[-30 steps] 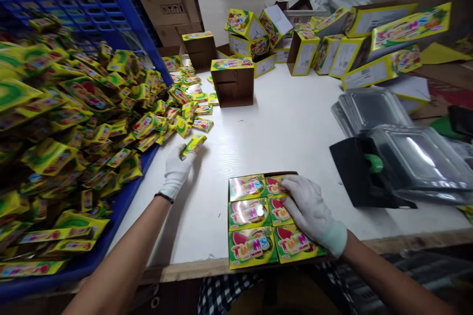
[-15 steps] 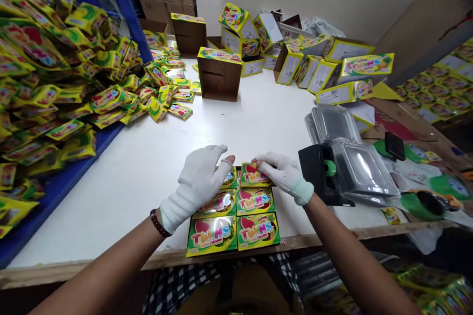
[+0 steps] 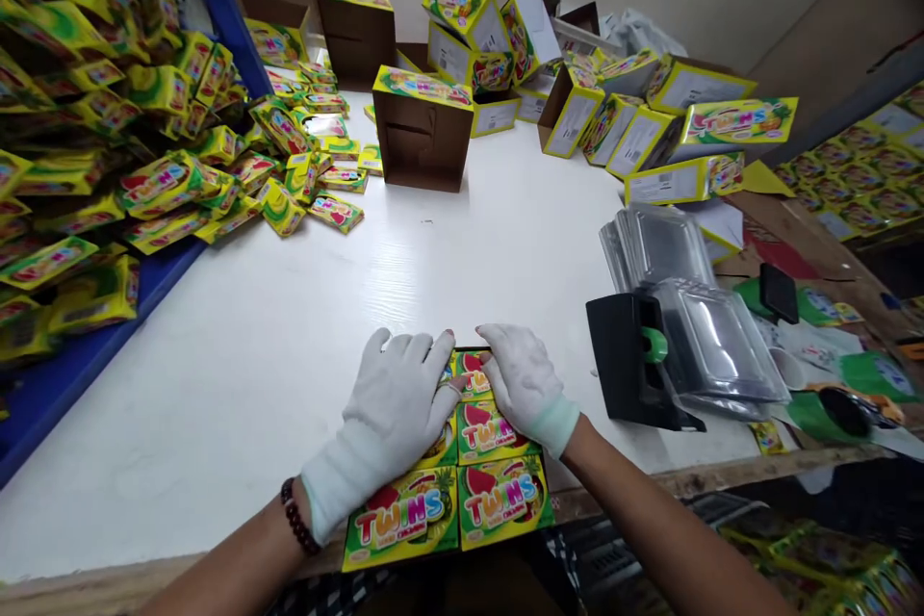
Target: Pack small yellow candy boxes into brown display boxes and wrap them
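Several yellow-green TWINS packs (image 3: 505, 500) lie in two columns inside a carton at the table's front edge; only a thin dark rim of it shows at the far end. My left hand (image 3: 400, 395), in a white glove, rests on the left column with its fingers spread and nothing in them. My right hand (image 3: 524, 380), also gloved, lies over the far right pack (image 3: 474, 377), fingers stretched toward the carton's far edge. Its thumb touches that pack's top. Both hands partly cover the packs beneath them.
A blue crate (image 3: 155, 294) heaped with small packs stands at the left, with loose packs (image 3: 336, 212) beside it. Empty display boxes (image 3: 423, 140) stand at the back. Clear plastic lids (image 3: 722, 337) and a black tape dispenser (image 3: 621, 356) are at the right.
The far right pack, raised and pinched by my right hand before, now lies level with the others. My right hand has opened over it, and my left hand has flattened. The view has shifted slightly.
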A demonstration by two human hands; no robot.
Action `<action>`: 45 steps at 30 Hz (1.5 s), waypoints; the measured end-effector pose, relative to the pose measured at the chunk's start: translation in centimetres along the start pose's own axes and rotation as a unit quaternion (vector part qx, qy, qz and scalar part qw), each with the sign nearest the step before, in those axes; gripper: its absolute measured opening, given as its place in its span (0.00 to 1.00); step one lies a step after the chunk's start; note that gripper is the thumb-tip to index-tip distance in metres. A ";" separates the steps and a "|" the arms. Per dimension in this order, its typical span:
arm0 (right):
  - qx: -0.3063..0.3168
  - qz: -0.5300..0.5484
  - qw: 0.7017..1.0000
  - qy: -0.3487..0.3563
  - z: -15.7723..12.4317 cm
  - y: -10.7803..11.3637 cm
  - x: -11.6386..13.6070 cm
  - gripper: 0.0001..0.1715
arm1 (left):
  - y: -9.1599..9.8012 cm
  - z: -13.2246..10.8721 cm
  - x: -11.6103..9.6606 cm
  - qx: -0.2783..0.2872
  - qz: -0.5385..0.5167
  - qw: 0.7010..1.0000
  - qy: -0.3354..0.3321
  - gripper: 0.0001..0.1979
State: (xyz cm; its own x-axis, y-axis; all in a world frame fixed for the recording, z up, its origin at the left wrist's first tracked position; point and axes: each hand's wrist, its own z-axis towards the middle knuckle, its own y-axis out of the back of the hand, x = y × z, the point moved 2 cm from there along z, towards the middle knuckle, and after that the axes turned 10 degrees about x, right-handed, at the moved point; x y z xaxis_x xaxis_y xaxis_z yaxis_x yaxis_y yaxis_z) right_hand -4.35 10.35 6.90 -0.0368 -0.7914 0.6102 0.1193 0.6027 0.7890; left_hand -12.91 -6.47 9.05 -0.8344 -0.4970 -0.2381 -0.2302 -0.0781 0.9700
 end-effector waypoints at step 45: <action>-0.084 0.310 0.939 -0.119 -4.4 -1.6 -2.3 0.41 | -0.2 -3.7 -4.7 0.095 0.072 0.975 -0.189 0.32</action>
State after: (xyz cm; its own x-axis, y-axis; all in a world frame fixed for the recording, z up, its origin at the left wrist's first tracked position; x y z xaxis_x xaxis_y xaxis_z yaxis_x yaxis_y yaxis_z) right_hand -0.12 10.78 3.91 -0.1265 -0.2356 0.9636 0.3461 0.8999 0.2655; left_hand -7.10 -7.32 10.16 -0.9815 -0.1341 -0.1370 -0.1565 0.1475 0.9766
